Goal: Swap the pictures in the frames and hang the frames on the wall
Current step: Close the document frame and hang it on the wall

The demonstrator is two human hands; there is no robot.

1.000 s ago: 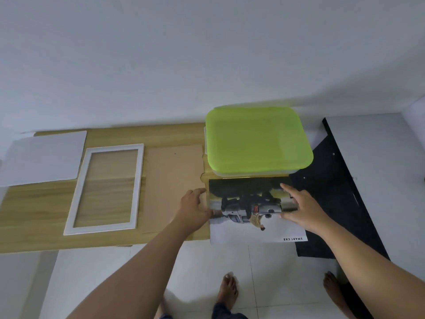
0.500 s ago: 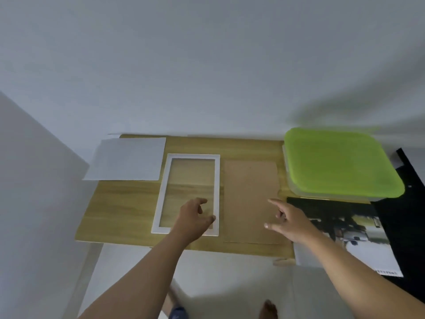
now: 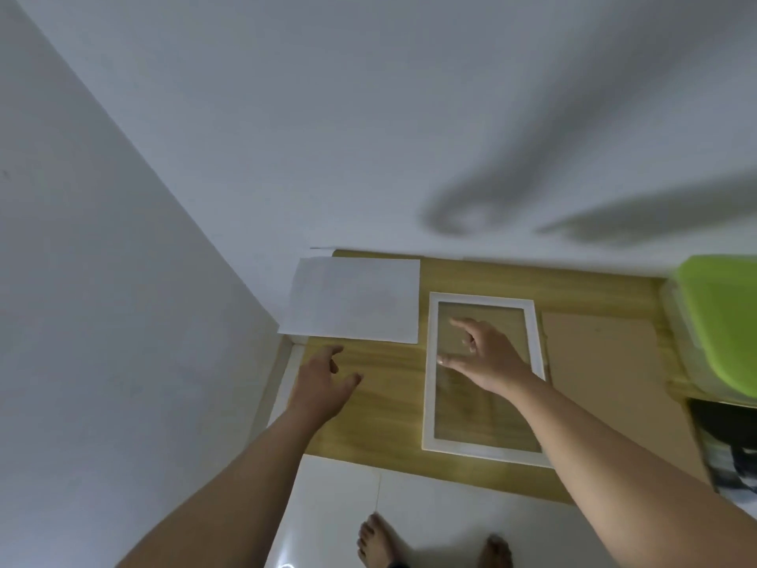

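The white frame (image 3: 471, 420) lies flat on the worktop (image 3: 385, 403). The right grip (image 3: 487, 358) is over its glass, fingers spread, holding nothing. The left grip (image 3: 323, 383), also open and empty, is left of the frame, near the white sheet (image 3: 356, 299).

Single head-worn view, steeply downward over table (image 3: 385, 407).

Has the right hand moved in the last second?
Yes. The right hand went left, past the cardboard sheet, and is now over the white frame.
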